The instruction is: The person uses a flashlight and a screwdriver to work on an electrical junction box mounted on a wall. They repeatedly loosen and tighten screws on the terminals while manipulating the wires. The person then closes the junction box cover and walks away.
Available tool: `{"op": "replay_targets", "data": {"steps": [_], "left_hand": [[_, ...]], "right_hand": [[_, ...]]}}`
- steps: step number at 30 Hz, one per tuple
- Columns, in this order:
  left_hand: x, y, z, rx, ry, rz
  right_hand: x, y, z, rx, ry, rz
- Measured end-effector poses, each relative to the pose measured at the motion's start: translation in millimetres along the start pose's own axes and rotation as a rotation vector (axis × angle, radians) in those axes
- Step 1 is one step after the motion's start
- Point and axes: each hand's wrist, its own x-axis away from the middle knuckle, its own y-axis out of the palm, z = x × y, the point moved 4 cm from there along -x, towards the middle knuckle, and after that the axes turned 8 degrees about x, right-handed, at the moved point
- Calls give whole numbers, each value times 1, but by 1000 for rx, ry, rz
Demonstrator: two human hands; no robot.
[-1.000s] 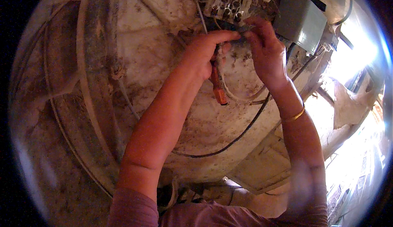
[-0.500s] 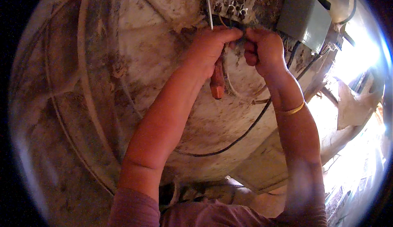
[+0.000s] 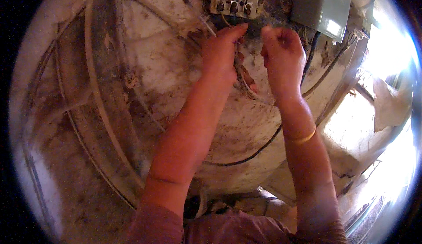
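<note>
My left hand (image 3: 222, 50) is closed around a screwdriver. Its pale shaft (image 3: 208, 27) sticks out up and to the left, and its reddish-orange handle (image 3: 249, 82) shows below the palm, partly behind a light cable (image 3: 242, 78). The thumb and forefinger point to the right, just under a metal terminal block (image 3: 235, 0) with several screw slots. A thin wire (image 3: 225, 20) runs from the block down to this hand. My right hand (image 3: 283, 46) is curled in a pinch, a short gap to the right of the left one. Whatever lies between its fingertips is hidden.
A grey box (image 3: 318, 11) is mounted at the upper right, with dark cables (image 3: 311, 59) hanging from it. A black cable (image 3: 246, 159) loops low across the stained wall (image 3: 237, 129). Long cables (image 3: 94, 74) run down the left side. Bright light enters at the right.
My hands have drawn slightly apart. The screwdriver has tilted, its shaft now leaning left and its handle right. The whole view has shifted a little, moving the terminal block up and left.
</note>
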Motion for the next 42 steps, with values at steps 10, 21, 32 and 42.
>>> {"op": "replay_targets", "data": {"steps": [10, 21, 32, 42], "left_hand": [[43, -31, 7, 6, 125, 287], [167, -10, -27, -529, 265, -121], [62, 39, 48, -1426, 1105, -36], [34, 52, 45, -1607, 960, 78]], "right_hand": [[104, -33, -7, 376, -458, -35], [209, -47, 68, -205, 340, -466], [281, -170, 143, -150, 637, -55], [368, -194, 179, 44, 609, -245]]}}
